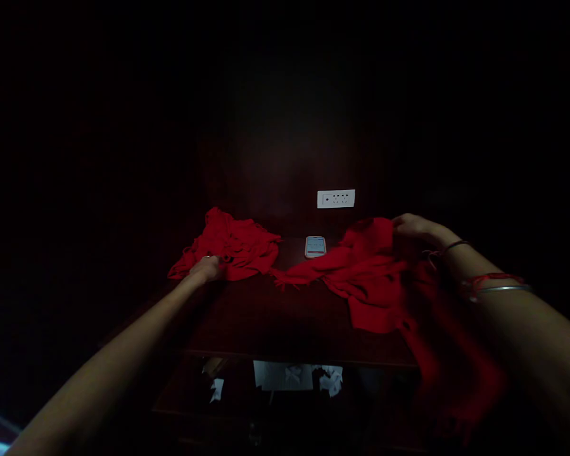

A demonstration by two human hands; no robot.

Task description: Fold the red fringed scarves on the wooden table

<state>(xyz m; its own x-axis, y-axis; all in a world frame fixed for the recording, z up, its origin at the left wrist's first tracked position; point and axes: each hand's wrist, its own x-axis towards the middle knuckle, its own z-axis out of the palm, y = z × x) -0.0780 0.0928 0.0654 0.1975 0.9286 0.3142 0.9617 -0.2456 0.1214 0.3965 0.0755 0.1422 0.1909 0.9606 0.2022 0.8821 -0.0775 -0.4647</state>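
A red fringed scarf spreads across the right part of a dark wooden tabletop, its tasselled end reaching left and its other side hanging blurred over the front edge. My right hand pinches the scarf along its upper right side. To the left lies a bunched heap of red fringed cloth; whether both are one piece I cannot tell. My left hand is closed on the near left part of that heap, its fingertips partly hidden in the folds.
Between the red cloths, toward the back, lies a phone with a lit screen. A white socket panel is on the wall behind. Below the tabletop, an open shelf holds white papers and a crumpled piece. The surroundings are very dark.
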